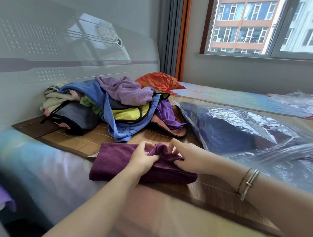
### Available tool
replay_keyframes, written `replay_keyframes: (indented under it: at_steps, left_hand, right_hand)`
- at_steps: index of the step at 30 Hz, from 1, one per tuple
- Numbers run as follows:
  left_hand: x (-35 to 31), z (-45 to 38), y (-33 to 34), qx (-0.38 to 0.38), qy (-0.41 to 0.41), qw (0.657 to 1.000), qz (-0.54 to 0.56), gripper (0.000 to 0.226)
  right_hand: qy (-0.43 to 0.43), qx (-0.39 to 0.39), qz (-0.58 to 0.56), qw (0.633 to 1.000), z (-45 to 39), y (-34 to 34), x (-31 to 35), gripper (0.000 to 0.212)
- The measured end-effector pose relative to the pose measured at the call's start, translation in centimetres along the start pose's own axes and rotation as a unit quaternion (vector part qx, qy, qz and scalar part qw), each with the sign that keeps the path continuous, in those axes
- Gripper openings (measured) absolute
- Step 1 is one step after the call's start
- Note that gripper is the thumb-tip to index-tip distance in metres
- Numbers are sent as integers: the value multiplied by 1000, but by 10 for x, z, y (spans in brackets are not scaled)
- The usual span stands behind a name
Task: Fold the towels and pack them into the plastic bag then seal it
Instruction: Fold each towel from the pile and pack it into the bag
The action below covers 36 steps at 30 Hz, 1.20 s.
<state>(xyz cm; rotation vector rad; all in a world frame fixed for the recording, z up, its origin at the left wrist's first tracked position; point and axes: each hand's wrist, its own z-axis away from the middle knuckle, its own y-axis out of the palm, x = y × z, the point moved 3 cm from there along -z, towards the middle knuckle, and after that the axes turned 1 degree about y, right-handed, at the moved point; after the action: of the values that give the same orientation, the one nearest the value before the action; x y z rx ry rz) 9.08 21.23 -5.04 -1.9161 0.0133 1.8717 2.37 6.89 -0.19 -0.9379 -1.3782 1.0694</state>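
a bunched ridge of the purple towel (132,164) is pinched by the left hand (142,158) and right hand (187,158), near the bamboo mat (75,141)'s front edge. the layers are best squared before pressing flat. the plastic bag (241,132) is waiting just right.

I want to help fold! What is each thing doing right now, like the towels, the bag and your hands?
Dark purple towel: partly folded, bunched at the middle.
Left hand: pinches the towel's bunched fold.
Right hand: pinches the same fold.
Towel pile: unfolded, heaped.
Plastic bag: lies flat, dark cloth inside; whether sealed, cannot tell.
Orange cloth: crumpled behind the pile.
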Motion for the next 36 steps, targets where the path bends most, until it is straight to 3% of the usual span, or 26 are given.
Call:
replay_keyframes:
  at_steps: [2,5,10,13,16,18,22,24,26,28,32,36]
  left_hand:
    - [-1,0,1,6,17,1000,5,38]
    - [-3,1,2,29,25,999,23,54]
    - [-6,2,2,55,19,998,27,49]
    - [-5,0,2,68,16,997,24,46]
    - [-4,-3,3,88,10,996,29,47]
    - [-3,-5,4,92,8,995,35,47]
    - [-1,-7,5,95,-10,994,45,46]
    - [0,-9,6,95,-18,994,44,46]
    - [0,-11,6,96,-25,994,43,45]
    - [-1,-12,6,95,-24,994,38,44]
    - [0,-15,6,97,-25,994,41,44]
    - [4,-16,5,105,-28,993,37,41]
  right_hand:
    - [13,-6,-35,999,-1,-2,-5,20]
    - [11,18,-43,999,-1,-5,-10,29]
    - [-13,28,45,998,-1,-3,-7,42]
    - [-23,-31,191,981,-8,0,-2,46]
    - [-73,-101,330,936,-18,8,2,53]
    - [-107,-147,346,921,-25,11,1,49]
    - [-107,-223,238,939,-32,-4,4,18]
    - [-102,-201,202,953,-33,-13,-1,10]
    - [-109,-130,163,972,-31,-15,-8,9]
    - [-124,-73,124,982,-26,-13,-10,20]
    - [-163,-30,220,961,-22,-5,-6,46]
    - [-173,-12,199,964,-25,-2,2,49]
